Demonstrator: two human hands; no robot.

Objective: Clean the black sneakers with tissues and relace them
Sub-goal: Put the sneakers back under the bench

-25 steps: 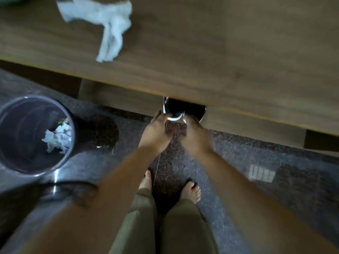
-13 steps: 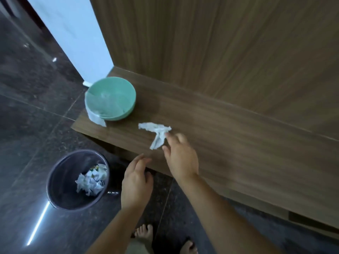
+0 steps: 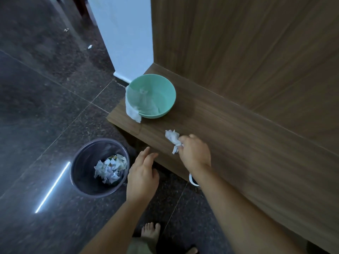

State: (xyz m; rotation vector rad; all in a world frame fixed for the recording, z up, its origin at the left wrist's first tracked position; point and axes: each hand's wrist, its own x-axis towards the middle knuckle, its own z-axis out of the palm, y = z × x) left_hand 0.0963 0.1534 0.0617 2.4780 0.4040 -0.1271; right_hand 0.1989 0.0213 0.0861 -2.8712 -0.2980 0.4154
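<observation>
My right hand (image 3: 194, 154) grips a crumpled white tissue (image 3: 172, 137) on the wooden bench (image 3: 247, 153), near its front edge. My left hand (image 3: 143, 177) hovers with relaxed fingers just off the bench edge, above the floor, holding nothing. A sliver of a black sneaker with a white sole (image 3: 193, 180) peeks out from under the bench, mostly hidden by my right forearm. The other sneaker and the laces are out of sight.
A mint green bowl (image 3: 165, 88) with a wet tissue (image 3: 133, 112) draped over its rim stands at the bench's left end. A dark waste bin (image 3: 82, 171) holding crumpled tissues sits on the dark tiled floor. A wooden panel rises behind the bench.
Both hands left the sneaker under the bench. My right hand reached the tissue on the bench and now grips it; my left hand stays empty beside the edge.
</observation>
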